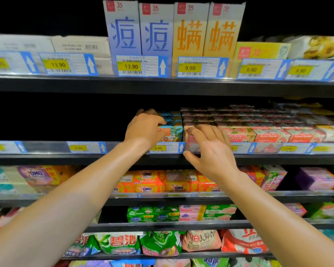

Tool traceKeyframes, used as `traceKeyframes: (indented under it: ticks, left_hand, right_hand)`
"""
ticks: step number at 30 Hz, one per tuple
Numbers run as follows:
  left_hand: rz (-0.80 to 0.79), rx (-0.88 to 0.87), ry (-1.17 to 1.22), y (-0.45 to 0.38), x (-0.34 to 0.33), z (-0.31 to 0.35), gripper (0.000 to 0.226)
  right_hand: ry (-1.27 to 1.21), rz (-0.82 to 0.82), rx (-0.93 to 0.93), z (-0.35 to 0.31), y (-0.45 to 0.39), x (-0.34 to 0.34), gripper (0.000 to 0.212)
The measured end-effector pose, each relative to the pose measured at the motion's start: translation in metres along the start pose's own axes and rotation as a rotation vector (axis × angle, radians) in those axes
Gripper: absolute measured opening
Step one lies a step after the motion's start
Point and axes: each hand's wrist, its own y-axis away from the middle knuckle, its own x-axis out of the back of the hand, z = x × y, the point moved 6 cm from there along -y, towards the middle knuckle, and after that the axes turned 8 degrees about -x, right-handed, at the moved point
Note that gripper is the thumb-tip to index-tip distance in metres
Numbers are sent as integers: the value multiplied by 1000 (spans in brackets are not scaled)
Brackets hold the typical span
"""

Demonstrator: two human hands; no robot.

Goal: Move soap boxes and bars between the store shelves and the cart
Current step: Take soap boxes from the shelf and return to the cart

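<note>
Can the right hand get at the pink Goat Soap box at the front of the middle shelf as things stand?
Probably yes. The right hand already lies over the front pink Goat Soap box, fingers spread on its top. Only the clear price rail stands before it, and the hand reaches over that.

Blue soap boxes [174, 130] beside pink soap boxes [268, 134], yellow price tags [131, 66].
</note>
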Motion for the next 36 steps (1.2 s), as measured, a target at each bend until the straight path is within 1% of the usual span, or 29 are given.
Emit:
traceKeyframes:
  ticks: [9,17,24,30,33,36]
  left_hand:
    - [4,-11,24,-3,-3,-1,38]
    - [-39,-41,5,-11,-4,-2,39]
    - [-69,-51,34,-18,-10,-6,39]
    - [-88,-59,52,-21,-14,-8,39]
    - [-106,-64,36,-16,-13,-6,42]
    - [-117,-23,103,-5,-9,-5,47]
  right_hand:
    - [9,21,5,-1,-3,3,51]
    - [24,38,2,-4,-1,4,51]
    - [57,-14,-21,-6,-1,2,55]
    - [61,-37,-49,-11,7,4,66]
    - [64,-67,-79,-17,11,5,70]
    - [54,-68,-108,-23,15,8,72]
